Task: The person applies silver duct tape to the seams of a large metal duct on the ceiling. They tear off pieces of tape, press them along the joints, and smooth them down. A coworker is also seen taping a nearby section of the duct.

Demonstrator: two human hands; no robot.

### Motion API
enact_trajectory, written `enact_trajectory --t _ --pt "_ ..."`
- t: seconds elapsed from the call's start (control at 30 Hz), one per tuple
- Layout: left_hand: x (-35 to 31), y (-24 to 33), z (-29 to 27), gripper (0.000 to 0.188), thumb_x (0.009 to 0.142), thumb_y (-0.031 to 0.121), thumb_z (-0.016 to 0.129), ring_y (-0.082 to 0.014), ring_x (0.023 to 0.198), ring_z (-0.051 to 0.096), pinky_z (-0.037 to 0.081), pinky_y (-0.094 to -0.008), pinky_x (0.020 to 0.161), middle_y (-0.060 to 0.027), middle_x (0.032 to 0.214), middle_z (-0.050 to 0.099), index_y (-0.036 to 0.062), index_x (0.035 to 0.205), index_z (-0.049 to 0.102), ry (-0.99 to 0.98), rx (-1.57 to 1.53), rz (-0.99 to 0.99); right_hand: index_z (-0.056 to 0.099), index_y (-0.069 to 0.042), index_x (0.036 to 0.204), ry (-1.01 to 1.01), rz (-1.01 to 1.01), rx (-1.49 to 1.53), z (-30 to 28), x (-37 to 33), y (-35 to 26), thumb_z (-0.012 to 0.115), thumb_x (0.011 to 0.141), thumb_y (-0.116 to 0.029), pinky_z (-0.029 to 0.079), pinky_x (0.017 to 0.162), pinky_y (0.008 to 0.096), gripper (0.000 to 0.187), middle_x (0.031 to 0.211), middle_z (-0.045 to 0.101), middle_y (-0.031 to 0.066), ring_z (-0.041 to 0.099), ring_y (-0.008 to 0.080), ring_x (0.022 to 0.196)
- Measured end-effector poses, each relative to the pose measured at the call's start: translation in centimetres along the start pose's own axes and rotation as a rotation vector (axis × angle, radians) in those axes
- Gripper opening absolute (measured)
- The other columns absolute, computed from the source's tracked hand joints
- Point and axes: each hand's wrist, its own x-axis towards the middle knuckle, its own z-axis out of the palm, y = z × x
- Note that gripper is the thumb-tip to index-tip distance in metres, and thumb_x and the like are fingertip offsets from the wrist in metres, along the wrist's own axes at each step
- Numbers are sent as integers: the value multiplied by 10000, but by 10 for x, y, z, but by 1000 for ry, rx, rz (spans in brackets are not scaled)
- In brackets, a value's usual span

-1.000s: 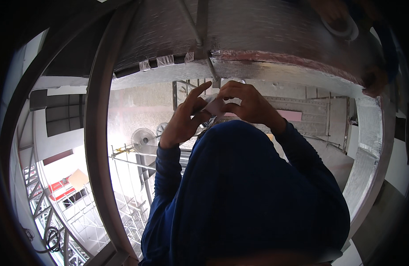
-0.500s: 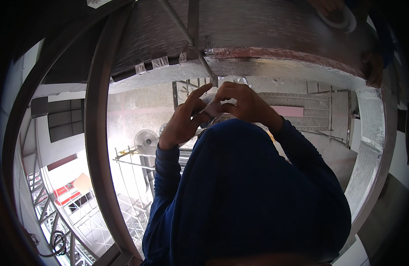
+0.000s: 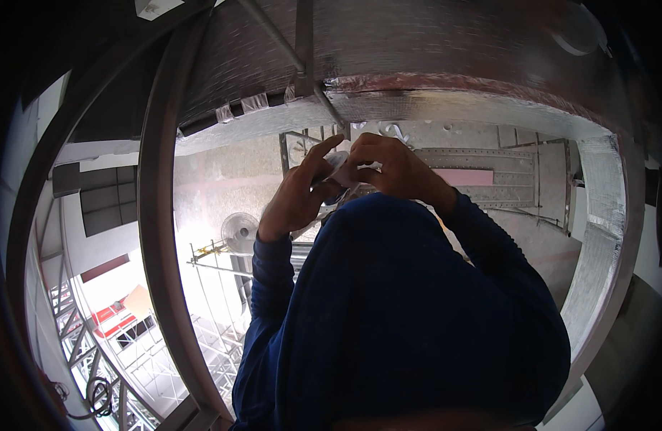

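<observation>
Both my hands are raised together in front of my dark blue sleeves, at the middle of the view. My left hand (image 3: 295,190) curls its fingers round a pale, shiny, rounded thing (image 3: 338,167), which looks like a small roll of tape. My right hand (image 3: 392,169) has thumb and forefinger bent in a pinch at its right side. Fingers cover part of it, so its exact kind is unclear. Just beyond the hands runs the lower edge of a silver foil-wrapped surface (image 3: 431,109).
A steel beam (image 3: 159,237) rises on my left, and a thin metal rod (image 3: 273,36) crosses at the top. A foil-covered side (image 3: 604,194) stands at right. Far below lie a floor with a round fan (image 3: 239,231) and scaffolding (image 3: 216,316). A white ring (image 3: 582,36) is at upper right.
The pale rounded thing shows more clearly between my hands, which stay nearly in place. At upper right the white ring has shifted rightward, and another person's hands there no longer show.
</observation>
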Motion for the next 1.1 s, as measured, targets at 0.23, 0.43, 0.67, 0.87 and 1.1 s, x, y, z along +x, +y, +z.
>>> enact_trajectory --t 0.23,0.43,0.67,0.87,1.1 --pt "3 2 1 823 936 -98 678 -339 1047 787 587 -467 940 -198 1039 766 119 1678 398 9 5 13 772 -33 1065 29 -60 -26 -5 -1 -2 842 896 -32 588 853 411 182 1032 734 97 725 263 947" --pt "7 8 0 817 928 -99 698 -349 1070 788 589 -469 955 -214 1065 771 114 1665 416 20 -6 16 767 -34 1072 29 -63 -37 -10 2 -3 830 905 -37 592 848 412 178 1043 725 96 729 262 954" --pt "11 7 3 792 936 -88 707 -371 1089 787 595 -486 950 -229 1092 775 103 1652 426 25 3 -8 784 -11 1094 -1 -49 -37 -14 3 -1 833 912 -51 592 876 419 193 1074 725 136 734 308 972" --pt "13 6 6 785 942 -84 700 -384 1119 785 600 -491 957 -247 1126 780 101 1651 420 9 16 1 732 -34 1022 5 -94 -10 -12 0 4 830 889 1 582 868 417 169 1088 690 95 703 268 967" --pt "14 5 8 873 895 -176 651 -290 1083 778 597 -411 956 -196 1097 757 119 1678 401 21 -14 -7 747 -40 1091 81 -21 47 -11 -7 11 863 915 -63 601 970 420 212 1229 706 92 707 267 1136"
